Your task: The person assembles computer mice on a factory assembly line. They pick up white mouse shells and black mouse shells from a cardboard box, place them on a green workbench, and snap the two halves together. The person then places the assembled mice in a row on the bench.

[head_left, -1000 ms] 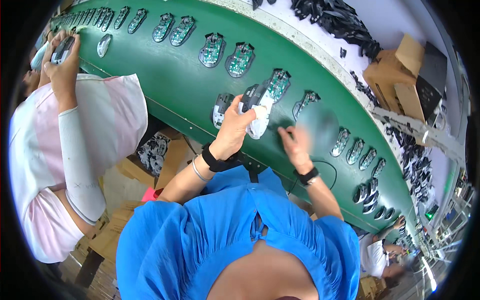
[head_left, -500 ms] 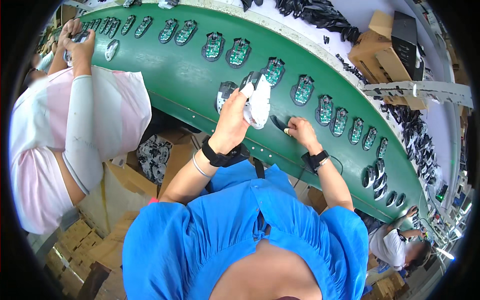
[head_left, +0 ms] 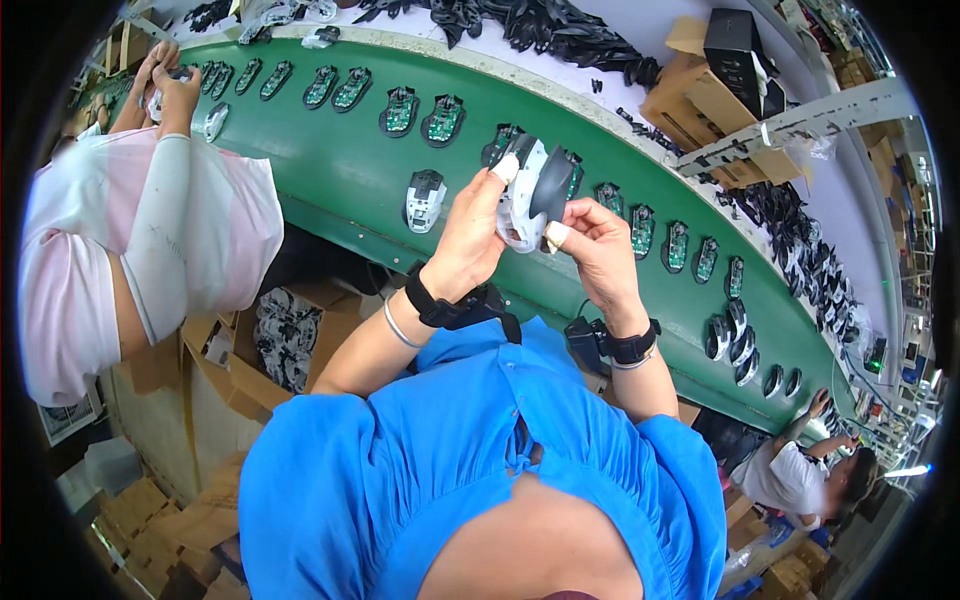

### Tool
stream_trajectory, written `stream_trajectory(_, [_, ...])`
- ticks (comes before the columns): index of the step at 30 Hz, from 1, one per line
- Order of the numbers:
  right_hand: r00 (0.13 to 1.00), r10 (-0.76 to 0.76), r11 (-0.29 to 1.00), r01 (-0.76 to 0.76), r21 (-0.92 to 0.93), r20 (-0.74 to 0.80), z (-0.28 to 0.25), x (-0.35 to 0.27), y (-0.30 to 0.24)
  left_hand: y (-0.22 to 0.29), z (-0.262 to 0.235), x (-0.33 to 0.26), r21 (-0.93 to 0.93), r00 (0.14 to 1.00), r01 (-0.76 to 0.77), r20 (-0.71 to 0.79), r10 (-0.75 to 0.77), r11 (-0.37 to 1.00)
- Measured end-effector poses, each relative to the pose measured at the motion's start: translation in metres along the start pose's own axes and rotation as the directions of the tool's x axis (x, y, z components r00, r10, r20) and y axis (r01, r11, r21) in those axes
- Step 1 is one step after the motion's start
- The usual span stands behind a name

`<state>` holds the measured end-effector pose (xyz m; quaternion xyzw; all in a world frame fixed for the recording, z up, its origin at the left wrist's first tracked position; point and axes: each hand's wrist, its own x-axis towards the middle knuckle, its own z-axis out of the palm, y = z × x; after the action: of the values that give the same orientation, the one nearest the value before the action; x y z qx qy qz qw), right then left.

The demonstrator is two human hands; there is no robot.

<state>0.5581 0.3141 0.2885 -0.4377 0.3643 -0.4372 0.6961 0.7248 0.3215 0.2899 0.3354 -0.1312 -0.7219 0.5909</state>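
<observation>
Above the green conveyor belt (head_left: 300, 150), my left hand (head_left: 470, 230) grips a white computer mouse shell (head_left: 518, 215) with thumb and fingers. A dark curved mouse panel (head_left: 551, 182) is pinched in my right hand (head_left: 603, 248), held against the shell's right side. Whether the panel is seated on the shell I cannot tell. Light tips cover some of my fingers. Beside my left hand, a white and black mouse shell (head_left: 425, 202) lies on the belt. Behind the held shell, mouse bases with green circuit boards (head_left: 443, 120) stand in a row, some partly hidden.
Dark plastic parts (head_left: 540, 35) are piled on the far ledge, with a cardboard box (head_left: 690, 105) and a metal bar (head_left: 800, 125) at the right. Several curved shells (head_left: 742, 345) lie on the belt's right. Co-workers sit at left (head_left: 160, 230) and far right (head_left: 790, 475).
My right hand has lifted the dark panel from the belt and brought it left against the white shell. The view has shifted slightly, and the row of bases appears farther left.
</observation>
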Motion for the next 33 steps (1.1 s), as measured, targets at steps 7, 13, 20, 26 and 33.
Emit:
stream_trajectory(7, [0.989, -0.078, 0.997, 0.075, -0.022, -0.129, 0.004, -0.019, -0.01, -0.005, 0.014, -0.006, 0.03, 1.0, -0.017, -0.019, 0.017, 0.999])
stream_trajectory(13, [0.995, -0.101, 0.993, 0.1, -0.057, -0.018, -0.012, -0.022, -0.012, -0.005, 0.014, -0.004, 0.056, 1.0, 0.02, 0.022, -0.021, 0.998])
stream_trajectory(20, [0.994, -0.111, 0.993, 0.11, -0.035, -0.021, -0.012, -0.017, -0.016, -0.004, 0.019, -0.003, 0.104, 0.995, 0.023, 0.092, -0.033, 0.994])
stream_trajectory(26, [0.993, -0.113, 0.992, 0.111, -0.056, -0.039, -0.007, -0.017, -0.018, -0.007, 0.014, -0.004, 0.194, 0.996, 0.017, 0.085, -0.034, 0.981])
stream_trajectory(33, [0.986, -0.146, 0.956, 0.12, -0.266, -0.078, -0.006, -0.017, -0.015, -0.016, 0.008, -0.001, 0.205, 1.0, -0.008, 0.003, 0.008, 0.979])
